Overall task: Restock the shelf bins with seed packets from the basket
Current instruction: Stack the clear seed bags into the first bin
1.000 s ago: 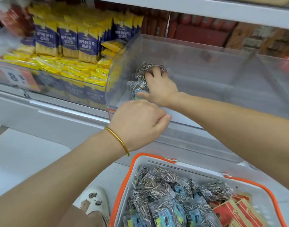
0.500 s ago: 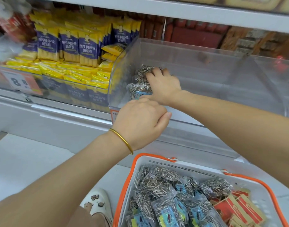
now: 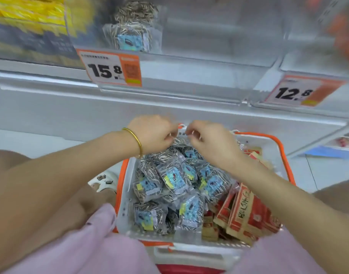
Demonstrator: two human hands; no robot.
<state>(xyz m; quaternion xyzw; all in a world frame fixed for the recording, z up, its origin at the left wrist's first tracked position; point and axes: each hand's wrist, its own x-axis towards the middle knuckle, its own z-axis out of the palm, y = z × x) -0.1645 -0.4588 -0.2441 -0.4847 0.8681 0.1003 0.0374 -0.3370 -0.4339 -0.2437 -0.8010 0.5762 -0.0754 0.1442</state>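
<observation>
Head view: pickup step. Pinching seed packets (image 3: pixel 169 180) at far end of basket (image 3: pixel 124 204) with left hand (image 3: pixel 152 135) and right hand (image 3: pixel 211 142) (both curled, grip partly hidden). Next, likely lifting them into nearly bare shelf bin (image 3: pixel 219 32) above.

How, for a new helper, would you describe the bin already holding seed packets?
Above the orange-rimmed basket runs a shelf of clear bins. Take the bin behind the 15.8 price tag. Unlike the yellow-packed bin to its left, it holds only a small stack of striped seed packets.
</observation>
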